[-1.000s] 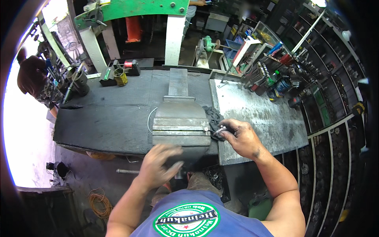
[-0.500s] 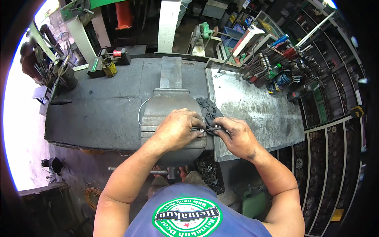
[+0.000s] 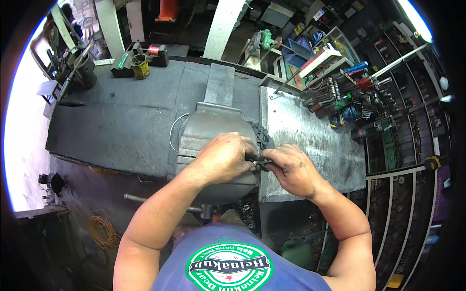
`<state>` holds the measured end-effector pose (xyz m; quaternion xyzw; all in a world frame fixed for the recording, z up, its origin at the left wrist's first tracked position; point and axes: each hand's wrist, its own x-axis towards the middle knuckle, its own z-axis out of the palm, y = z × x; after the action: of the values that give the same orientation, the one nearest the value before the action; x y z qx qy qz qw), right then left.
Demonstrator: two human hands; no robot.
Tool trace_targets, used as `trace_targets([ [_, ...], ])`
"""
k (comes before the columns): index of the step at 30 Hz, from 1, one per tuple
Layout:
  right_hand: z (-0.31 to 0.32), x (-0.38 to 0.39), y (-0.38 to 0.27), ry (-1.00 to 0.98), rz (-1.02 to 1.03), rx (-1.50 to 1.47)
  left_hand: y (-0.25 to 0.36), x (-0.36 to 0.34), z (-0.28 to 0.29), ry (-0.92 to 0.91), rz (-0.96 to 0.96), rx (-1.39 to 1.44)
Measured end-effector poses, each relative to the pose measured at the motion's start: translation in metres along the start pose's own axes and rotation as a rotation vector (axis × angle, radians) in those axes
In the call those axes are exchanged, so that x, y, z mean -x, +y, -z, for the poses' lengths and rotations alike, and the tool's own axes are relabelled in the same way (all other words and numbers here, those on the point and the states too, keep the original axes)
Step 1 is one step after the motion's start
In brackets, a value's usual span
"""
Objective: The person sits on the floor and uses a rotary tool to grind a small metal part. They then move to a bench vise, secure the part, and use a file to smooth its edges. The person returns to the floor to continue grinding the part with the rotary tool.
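Note:
Both my hands meet over the right side of a big grey bench vise (image 3: 213, 123). My left hand (image 3: 228, 151) is closed in a pinch, knuckles up, on a small shiny piece that is mostly hidden by the fingers. Close beside it, my right hand (image 3: 292, 169) pinches a bit of dark cloth (image 3: 264, 165) between thumb and forefinger, against the small piece. More of a crumpled black cloth (image 3: 262, 135) lies behind the hands, between the vise and the pale metal plate. The fingertips nearly touch.
The dark workbench (image 3: 126, 111) stretches left, with a yellow can (image 3: 141, 67) and a red spool (image 3: 153, 51) at its back. A pale metal plate (image 3: 310, 140) lies to the right, with a tool rack (image 3: 340, 94) behind it. The vise handle (image 3: 160, 202) sticks out below.
The view has shifted and tilted a little. My hands have drawn closer together over the vise, and less of the cloth shows between them.

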<state>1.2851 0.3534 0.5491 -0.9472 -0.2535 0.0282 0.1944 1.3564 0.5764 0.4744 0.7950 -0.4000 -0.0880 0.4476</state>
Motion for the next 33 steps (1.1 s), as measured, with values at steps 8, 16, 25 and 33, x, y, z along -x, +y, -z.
trace_targets([
  [8,0.008,-0.009,-0.003,-0.042,0.028,0.060,-0.001,0.000,0.004,-0.022,-0.001,0.030],
  [16,0.014,-0.015,-0.005,-0.115,0.058,0.115,-0.006,0.000,0.001,0.000,-0.038,0.004],
  [25,0.035,-0.038,-0.009,-0.275,0.417,0.378,-0.008,0.001,0.000,0.016,-0.036,0.020],
  [33,0.037,-0.041,-0.015,-0.518,0.073,0.383,-0.009,0.000,-0.002,-0.042,0.047,-0.008],
])
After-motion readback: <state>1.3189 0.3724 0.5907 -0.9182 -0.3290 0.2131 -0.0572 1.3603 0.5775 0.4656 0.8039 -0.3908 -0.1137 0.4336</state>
